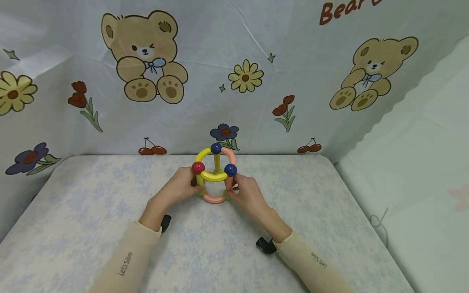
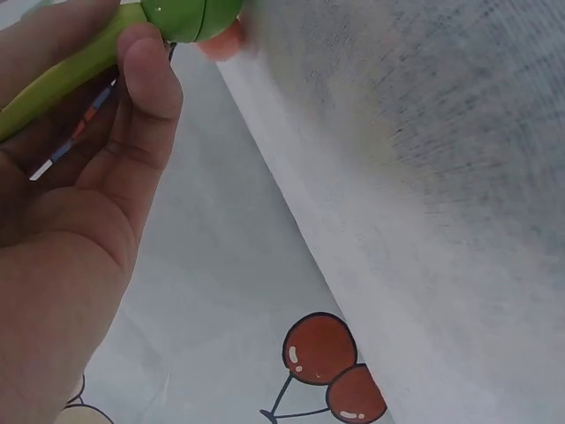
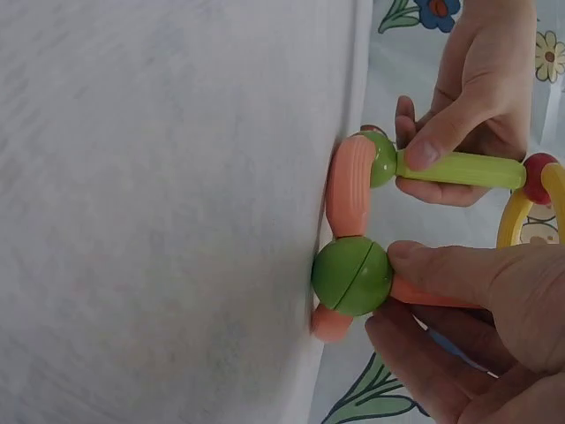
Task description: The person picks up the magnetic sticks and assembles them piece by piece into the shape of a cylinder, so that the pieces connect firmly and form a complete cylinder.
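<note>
A frame-like toy of coloured balls and rods stands on the table between both hands. Its upper ring has a red ball (image 1: 198,167), two blue balls (image 1: 230,169) and curved yellow (image 1: 214,177) and pink rods. Below, pink curved rods (image 1: 214,199) join green balls (image 3: 353,276). My left hand (image 1: 179,185) pinches the yellow-green upright rod (image 3: 468,170) at the left, close above a green ball (image 2: 185,18). On the other side, my right hand (image 1: 250,195) grips the pink upright rod (image 1: 229,183) by its lower end, thumb against the green ball. Part of that rod is hidden by fingers.
The pale, blue-mottled tabletop (image 1: 212,252) meets a cloth backdrop (image 1: 205,49) printed with bears and flowers just behind the toy. Black devices (image 1: 266,245) sit at both wrists. A thin grey cable (image 1: 381,224) hangs by the table's right edge.
</note>
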Action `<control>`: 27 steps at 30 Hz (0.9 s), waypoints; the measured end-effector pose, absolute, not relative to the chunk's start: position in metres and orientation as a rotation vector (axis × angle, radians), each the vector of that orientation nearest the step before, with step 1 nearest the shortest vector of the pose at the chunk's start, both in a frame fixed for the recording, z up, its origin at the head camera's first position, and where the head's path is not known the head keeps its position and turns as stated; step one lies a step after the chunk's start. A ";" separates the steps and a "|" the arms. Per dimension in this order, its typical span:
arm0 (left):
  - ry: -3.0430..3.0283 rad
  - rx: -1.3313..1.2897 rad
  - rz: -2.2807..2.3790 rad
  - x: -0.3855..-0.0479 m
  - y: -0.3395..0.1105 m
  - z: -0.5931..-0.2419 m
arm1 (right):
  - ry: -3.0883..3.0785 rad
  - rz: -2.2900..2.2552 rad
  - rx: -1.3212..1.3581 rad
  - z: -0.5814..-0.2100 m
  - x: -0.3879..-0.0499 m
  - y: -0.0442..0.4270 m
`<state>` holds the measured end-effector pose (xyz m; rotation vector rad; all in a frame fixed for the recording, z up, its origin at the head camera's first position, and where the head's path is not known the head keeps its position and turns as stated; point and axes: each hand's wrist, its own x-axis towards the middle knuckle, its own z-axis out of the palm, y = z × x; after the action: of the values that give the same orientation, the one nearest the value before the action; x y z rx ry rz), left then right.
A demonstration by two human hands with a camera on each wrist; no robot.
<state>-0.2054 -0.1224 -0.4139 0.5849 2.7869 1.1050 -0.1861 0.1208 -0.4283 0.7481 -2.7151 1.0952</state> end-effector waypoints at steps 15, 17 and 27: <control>2.831 0.581 1.060 -0.203 -0.116 -0.415 | -2.748 1.065 0.764 -0.428 -0.190 0.122; 2.836 0.584 1.060 -0.203 -0.117 -0.415 | -2.747 1.098 0.760 -0.429 -0.190 0.122; 2.636 0.654 1.161 -0.208 -0.137 -0.408 | -2.585 1.238 0.630 -0.429 -0.197 0.126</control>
<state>-0.2082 -0.1372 -0.4077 0.6541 2.6359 1.1606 -0.1965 0.1264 -0.4287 0.6298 -2.5848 1.2375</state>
